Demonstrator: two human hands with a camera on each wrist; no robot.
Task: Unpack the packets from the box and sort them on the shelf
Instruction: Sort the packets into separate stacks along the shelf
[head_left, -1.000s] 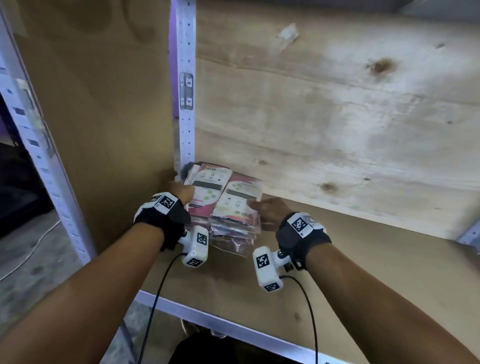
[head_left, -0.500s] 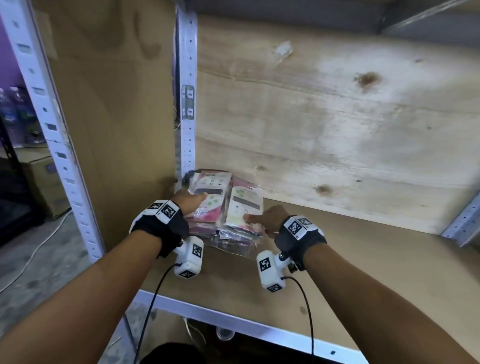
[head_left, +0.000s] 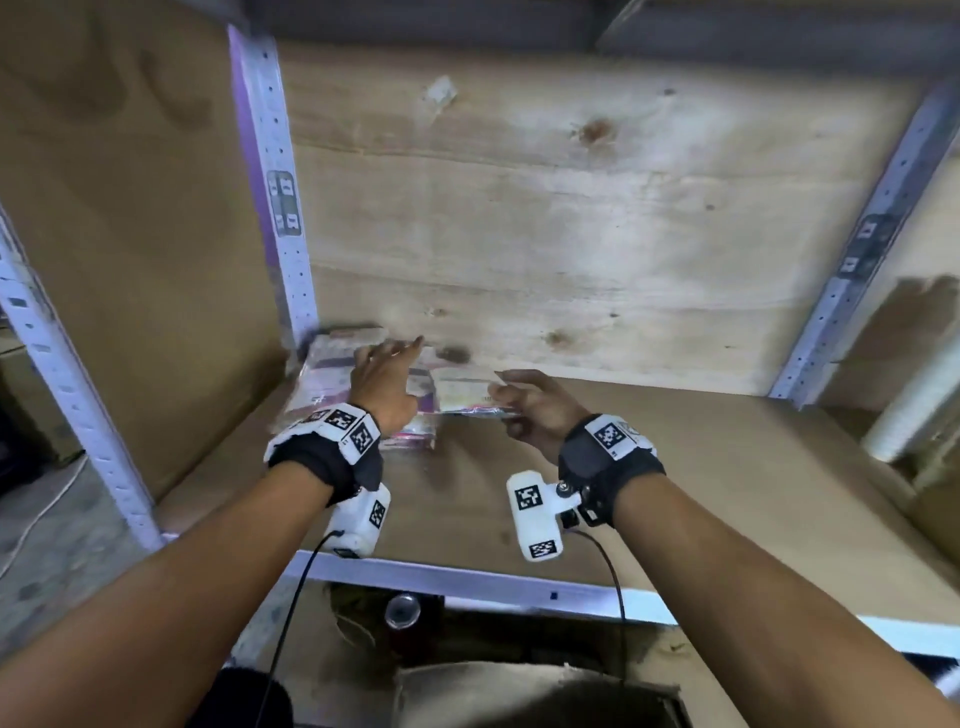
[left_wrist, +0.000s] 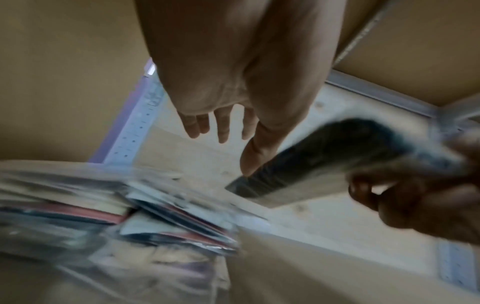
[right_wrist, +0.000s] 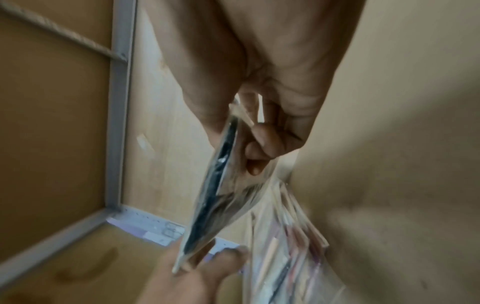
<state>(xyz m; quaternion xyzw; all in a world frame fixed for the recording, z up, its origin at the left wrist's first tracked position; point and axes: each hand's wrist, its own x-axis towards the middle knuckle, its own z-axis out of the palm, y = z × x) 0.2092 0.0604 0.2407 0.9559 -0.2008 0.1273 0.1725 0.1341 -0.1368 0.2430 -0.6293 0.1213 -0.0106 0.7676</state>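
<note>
Head view. Metal-framed shelf (head_left: 675, 467) with a brown board deck, plywood back panel (head_left: 545, 208) and a perforated upright (head_left: 280, 208) at the rear left corner. A stack of clear-sleeved packets (head_left: 332, 369) sits in that rear left corner, against the upright. Left hand (head_left: 387, 382) is over the stack, fingers spread and loose, gripping nothing. Right hand (head_left: 535, 410) is just right of the stack, pinching one packet (head_left: 462, 387) by its right edge; the packet is held roughly flat and clear of the deck. An open cardboard box (head_left: 519, 696) shows below the front edge of the shelf.

Left wrist view. Blurred. Left fingers (left_wrist: 223, 123) are straight and apart, above the stack (left_wrist: 103, 205). The lifted packet (left_wrist: 324, 164) hangs to the right in the right hand (left_wrist: 415, 185), near the left thumb; contact cannot be told.

Right wrist view. Thumb and curled fingers (right_wrist: 257, 148) clamp one end of the packet (right_wrist: 215, 195); the far end is unsupported and droops toward the left hand (right_wrist: 197, 275). The stack (right_wrist: 285, 246) is fanned and uneven.

Risks, judged:
- The glossy sleeve, gripped at one edge only, could slip or swing out of the pinch.
- The stack is already skewed, and the slick sleeves could slide toward the front edge if the left hand brushes it.
- Placing the packet on the uneven stack could tip the top layers.
</note>
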